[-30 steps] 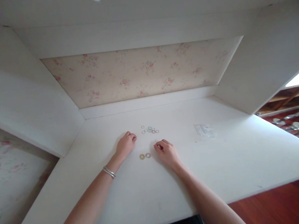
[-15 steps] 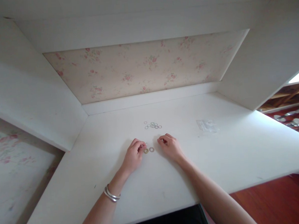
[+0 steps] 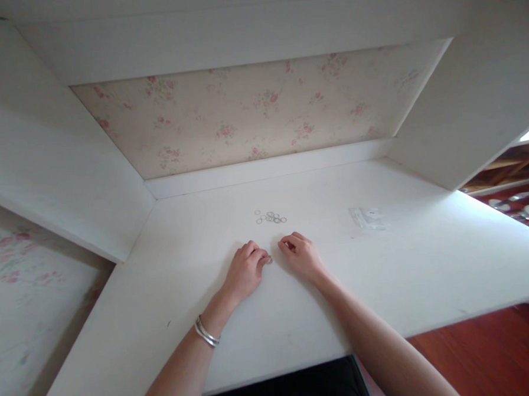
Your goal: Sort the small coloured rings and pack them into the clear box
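My left hand [image 3: 245, 269], with silver bangles [image 3: 206, 333] at its wrist, rests on the white desktop, fingers closed together. At its fingertips is a small flat metal ring [image 3: 269, 259], partly covered by the fingers. Just to the right, my right hand [image 3: 302, 256] lies with its fingers curled and thumb and forefinger pinched; anything between them is too small to make out. Beyond both hands sits a loose cluster of thin rings [image 3: 272, 217], with one ring [image 3: 257, 212] lying apart at its upper left.
A clear plastic bag [image 3: 368, 219] lies on the desktop [image 3: 405, 261] to the right. White side panels [image 3: 62, 149] and an upper board [image 3: 238, 40] enclose the desk, with floral wallpaper [image 3: 242, 113] behind. Red flooring [image 3: 480, 346] shows past the front edge.
My left hand has moved right, onto the two flat rings that lay between the hands; one is now out of sight. My right hand keeps nearly the same place. The view has shifted slightly.
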{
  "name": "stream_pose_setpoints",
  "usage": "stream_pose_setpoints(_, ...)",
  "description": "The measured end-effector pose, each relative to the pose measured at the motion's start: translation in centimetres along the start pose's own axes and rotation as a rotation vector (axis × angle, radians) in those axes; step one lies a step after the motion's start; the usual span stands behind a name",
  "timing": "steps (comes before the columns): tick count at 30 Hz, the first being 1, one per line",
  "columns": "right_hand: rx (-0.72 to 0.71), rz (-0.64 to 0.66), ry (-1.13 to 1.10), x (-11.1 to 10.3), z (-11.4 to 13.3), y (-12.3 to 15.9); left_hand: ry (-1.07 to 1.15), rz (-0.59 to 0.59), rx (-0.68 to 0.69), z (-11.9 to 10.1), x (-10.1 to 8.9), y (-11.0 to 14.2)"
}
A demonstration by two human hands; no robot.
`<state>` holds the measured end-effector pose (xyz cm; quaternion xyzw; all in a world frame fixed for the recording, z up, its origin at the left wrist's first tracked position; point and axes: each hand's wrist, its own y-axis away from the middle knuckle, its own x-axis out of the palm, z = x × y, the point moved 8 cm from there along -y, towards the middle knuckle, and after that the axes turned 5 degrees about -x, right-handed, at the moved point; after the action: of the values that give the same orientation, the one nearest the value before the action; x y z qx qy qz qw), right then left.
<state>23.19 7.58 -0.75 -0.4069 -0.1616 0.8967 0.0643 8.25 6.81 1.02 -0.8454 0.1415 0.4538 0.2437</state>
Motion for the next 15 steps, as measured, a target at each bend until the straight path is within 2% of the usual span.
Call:
stream_pose_setpoints(5, -0.004, 0.006, 0.001, 0.0, 0.2, 0.0, -0.042, 0.008, 0.009, -0.3, 0.0, 0.0)
stream_pose_setpoints(10, -0.005, 0.014, -0.010, -0.1, 0.2, 0.1, 0.015, 0.024, -0.007, -0.2, -0.3, 0.0)
stream_pose_setpoints(15, 0.000, 0.029, -0.013, 0.1, 0.0, 0.1, 0.142, -0.141, -0.150, 2.7, -2.3, 0.1)
